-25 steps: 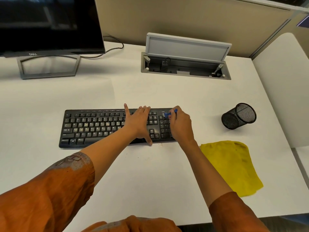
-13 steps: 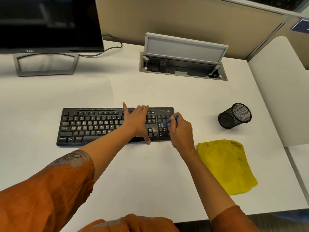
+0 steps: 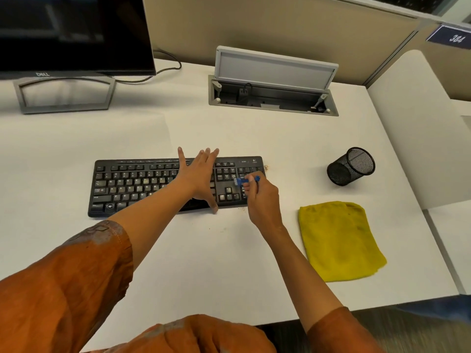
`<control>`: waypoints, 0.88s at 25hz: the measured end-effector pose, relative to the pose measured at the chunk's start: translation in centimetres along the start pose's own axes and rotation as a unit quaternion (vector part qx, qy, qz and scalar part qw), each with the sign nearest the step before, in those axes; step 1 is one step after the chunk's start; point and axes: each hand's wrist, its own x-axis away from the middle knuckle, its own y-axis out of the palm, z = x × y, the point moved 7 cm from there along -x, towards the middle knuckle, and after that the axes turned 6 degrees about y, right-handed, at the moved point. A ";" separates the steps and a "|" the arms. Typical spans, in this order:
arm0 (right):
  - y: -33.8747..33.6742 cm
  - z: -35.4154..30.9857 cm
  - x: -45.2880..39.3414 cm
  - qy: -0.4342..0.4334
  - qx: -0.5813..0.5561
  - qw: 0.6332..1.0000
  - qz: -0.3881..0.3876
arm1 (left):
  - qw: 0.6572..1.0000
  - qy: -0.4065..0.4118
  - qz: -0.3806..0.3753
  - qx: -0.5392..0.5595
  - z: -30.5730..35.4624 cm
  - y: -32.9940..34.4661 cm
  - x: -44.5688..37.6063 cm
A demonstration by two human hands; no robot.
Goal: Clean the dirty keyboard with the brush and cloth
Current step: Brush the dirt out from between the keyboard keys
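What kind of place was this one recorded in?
Most likely an office cubicle: a white desk with a Dell monitor, a built-in cable hatch propped open, fabric partition walls and a numbered plate reading 384.

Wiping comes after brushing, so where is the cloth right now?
In the head view the yellow cloth lies flat on the desk, right of the keyboard, just past the right hand, nearer the person than the mesh cup.

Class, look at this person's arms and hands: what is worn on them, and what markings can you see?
Both hands, left hand and right hand, are bare: no gloves, and no rings or watch visible. The forearms are uncovered. Loose rust-orange sleeves end near the elbows; the left one carries a pale grey printed pattern near its hem.
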 end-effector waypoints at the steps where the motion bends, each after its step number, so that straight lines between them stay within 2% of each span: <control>1: 0.4 -0.2 0.4 0.003 0.008 1.000 -0.008 | 1.000 -0.004 0.007 0.007 -0.6 -0.1 0.3; 3: 0.8 0.0 1.0 0.015 0.042 0.999 -0.016 | 1.000 -0.009 0.018 0.020 -1.6 -0.2 1.0; 6: 0.6 0.6 1.7 0.022 0.085 0.996 0.017 | 0.999 -0.012 0.028 0.032 -3.1 0.3 2.2; 10: 0.3 -0.1 2.5 -0.005 0.011 0.999 0.042 | 0.996 -0.001 0.063 0.056 -4.6 1.5 3.5; 13: 0.8 0.5 2.7 0.010 0.059 0.997 0.049 | 0.994 0.003 0.081 0.067 -5.7 1.6 4.6; 15: 0.9 1.0 2.7 0.032 0.068 0.995 0.059 | 0.995 -0.006 0.078 0.069 -7.0 1.4 5.3; 19: 2.3 -1.1 3.0 -0.001 -0.048 0.998 0.031 | 0.996 -0.022 0.059 0.070 -10.0 1.5 6.4; 22: 3.3 -2.4 2.9 -0.029 -0.023 0.998 0.045 | 0.997 -0.027 0.043 0.061 -11.4 1.7 7.3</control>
